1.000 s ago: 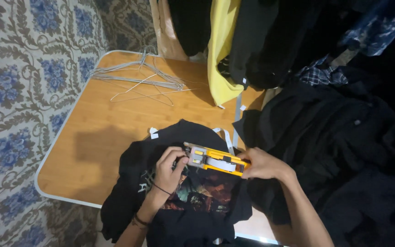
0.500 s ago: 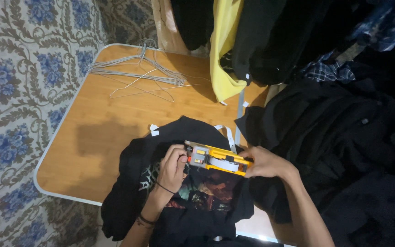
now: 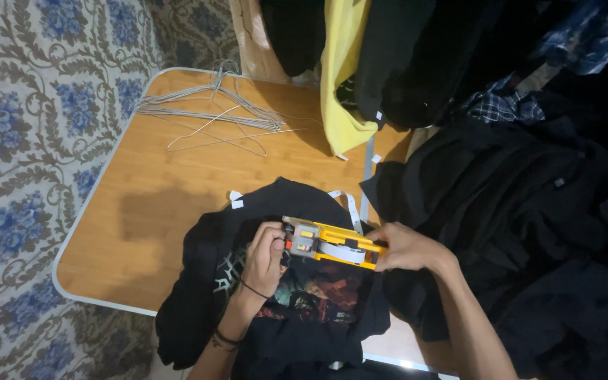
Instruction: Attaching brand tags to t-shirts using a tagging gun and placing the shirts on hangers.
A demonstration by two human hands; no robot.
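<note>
Both hands close on a yellow tool (image 3: 332,243) at lower centre — left hand (image 3: 265,257) pinching its grey end, right hand (image 3: 402,248) gripping the other — above a black shirt (image 3: 276,309). Bare table (image 3: 156,211) lies left; hangers (image 3: 209,112) upper left, dark clothes (image 3: 529,232) right.

My right hand (image 3: 404,248) is covering the yellow tool's (image 3: 336,243) far end; my forearms are running off the bottom edge.
</note>
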